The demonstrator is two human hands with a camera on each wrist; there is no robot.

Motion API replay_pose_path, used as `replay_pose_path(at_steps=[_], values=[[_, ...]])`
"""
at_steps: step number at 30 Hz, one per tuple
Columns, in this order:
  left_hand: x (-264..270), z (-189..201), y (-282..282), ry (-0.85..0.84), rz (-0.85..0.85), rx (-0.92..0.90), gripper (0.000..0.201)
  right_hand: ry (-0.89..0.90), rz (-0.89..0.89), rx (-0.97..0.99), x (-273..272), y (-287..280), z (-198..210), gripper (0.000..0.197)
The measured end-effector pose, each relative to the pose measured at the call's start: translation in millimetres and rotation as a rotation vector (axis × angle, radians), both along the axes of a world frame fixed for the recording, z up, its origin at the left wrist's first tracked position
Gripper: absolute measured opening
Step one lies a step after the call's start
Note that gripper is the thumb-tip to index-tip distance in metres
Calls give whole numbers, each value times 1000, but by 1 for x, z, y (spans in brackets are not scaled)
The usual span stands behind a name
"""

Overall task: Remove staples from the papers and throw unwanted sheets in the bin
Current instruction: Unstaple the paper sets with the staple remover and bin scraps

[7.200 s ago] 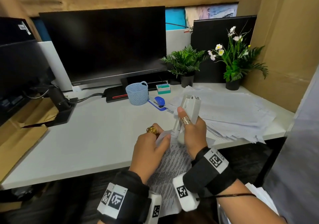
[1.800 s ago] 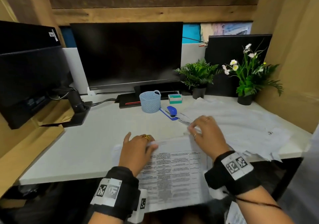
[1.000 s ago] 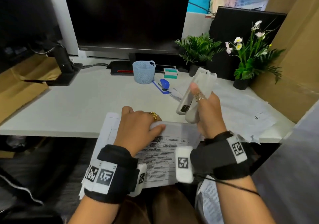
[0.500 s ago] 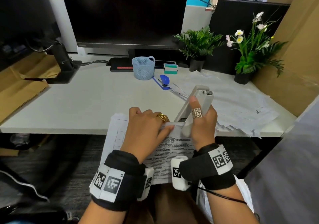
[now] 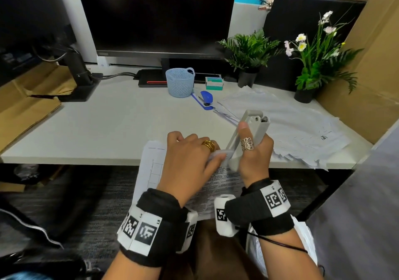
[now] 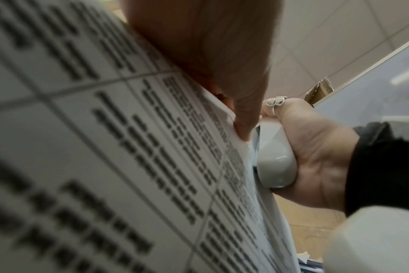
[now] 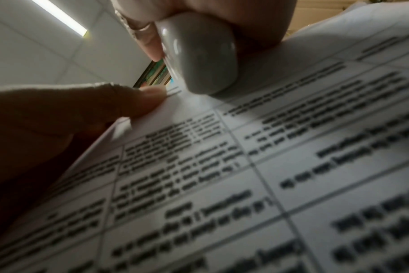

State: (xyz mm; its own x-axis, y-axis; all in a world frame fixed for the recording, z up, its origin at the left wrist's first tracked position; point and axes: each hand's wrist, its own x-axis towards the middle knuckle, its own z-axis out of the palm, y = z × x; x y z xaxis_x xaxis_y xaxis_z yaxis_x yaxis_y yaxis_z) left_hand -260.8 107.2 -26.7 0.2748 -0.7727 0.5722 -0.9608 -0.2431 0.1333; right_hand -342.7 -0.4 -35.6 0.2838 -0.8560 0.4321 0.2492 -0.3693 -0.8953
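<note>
While pinning the printed sheets (image 5: pixel 218 184) at the near worktop (image 5: pixel 103 128) edge, L hand (image 5: pixel 190 163) lies on top of them, fingers curled over the top margin; its thumb pinches the paper from the printed side in the wrist views, so L grip is clamped on the sheets. Sheets hang off the worktop edge toward the lap, table text visible but blurred. Just R of L fingertips, grey stapler-type tool (image 5: pixel 248 137) stands tilted, lower end touching the sheets' top edge. R hand (image 5: pixel 254 156) wraps it, thumb along its front w/ a silver ring; R grip closed tight round the tool. Can't tell if a staple is there. Farther back on worktop, L to R: monitor arm base (image 5: pixel 79 85), blue mesh basket (image 5: pixel 180 82), blue stapler (image 5: pixel 206 98), small green box (image 5: pixel 213 83), fern pot (image 5: pixel 248 57), loose paper pile (image 5: pixel 298 126), flower pot (image 5: pixel 313 64).
</note>
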Motion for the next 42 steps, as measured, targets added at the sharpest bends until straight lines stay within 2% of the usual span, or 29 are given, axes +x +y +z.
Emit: replay_pose_path(at_steps=[2,4,8,12,15,18,22,28,37,42], values=[[-2,4,2,24,7,36,33,-11,28,-12,-1,0,-1,33],[-3,8,3,45,39,148,38,2,43,-12,-1,0,-3,33],[-3,6,0,85,83,338,63,14,69,10,0,1,-9,32],[-2,5,-3,87,108,419,60,5,96,2,3,8,-10,30],[-2,11,-1,34,64,437,60,-39,126,58,2,10,-9,29],[-1,15,0,32,39,439,57,21,171,74,0,7,-4,25],[4,12,0,113,18,403,45,68,218,183,0,1,-3,20],[1,11,1,125,25,408,56,-6,187,271,-1,5,-2,17],[-4,16,1,97,-28,448,47,-49,115,271,-6,14,-1,18],[1,13,3,176,-85,433,49,-52,117,235,-6,20,1,18]])
